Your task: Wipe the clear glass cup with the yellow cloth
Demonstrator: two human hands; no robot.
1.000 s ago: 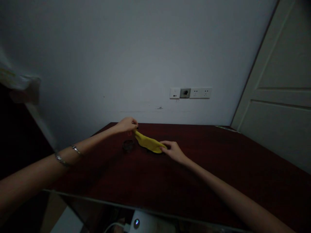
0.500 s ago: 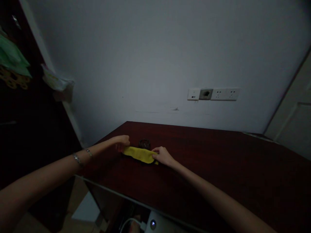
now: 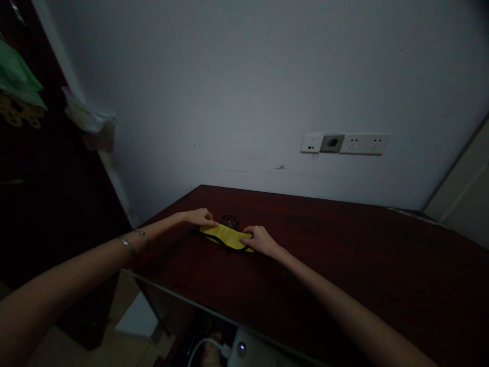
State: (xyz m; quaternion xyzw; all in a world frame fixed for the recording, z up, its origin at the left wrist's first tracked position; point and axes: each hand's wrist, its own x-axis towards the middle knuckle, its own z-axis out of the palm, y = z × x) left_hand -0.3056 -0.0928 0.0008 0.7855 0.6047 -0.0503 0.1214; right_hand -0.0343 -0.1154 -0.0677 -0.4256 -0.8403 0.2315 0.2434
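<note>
A yellow eye mask (image 3: 229, 238) with dark edging lies stretched sideways on the dark red wooden tabletop (image 3: 305, 229). My left hand (image 3: 201, 217) is closed at its left end, the thumb pressing on the upper edge. At the right end my right hand (image 3: 260, 239) pinches the cloth between thumb and fingers. A bit of yellow shows beneath the mask near both ends. Right behind it stands a small dark, round-rimmed object (image 3: 229, 220), partly covered by the mask; its kind is unclear in the dim light.
White wall sockets (image 3: 346, 143) are set in the wall behind the table. Below the front edge, an open shelf holds a white device (image 3: 248, 349) with a lit display and a white cable (image 3: 202, 342). A dark door (image 3: 46, 204) with hanging bags is on the left.
My left hand has shifted right and onto the mask's upper edge. The mask now lies flatter, with its dark edging showing. My right hand still pinches the right end. The view has moved slightly.
</note>
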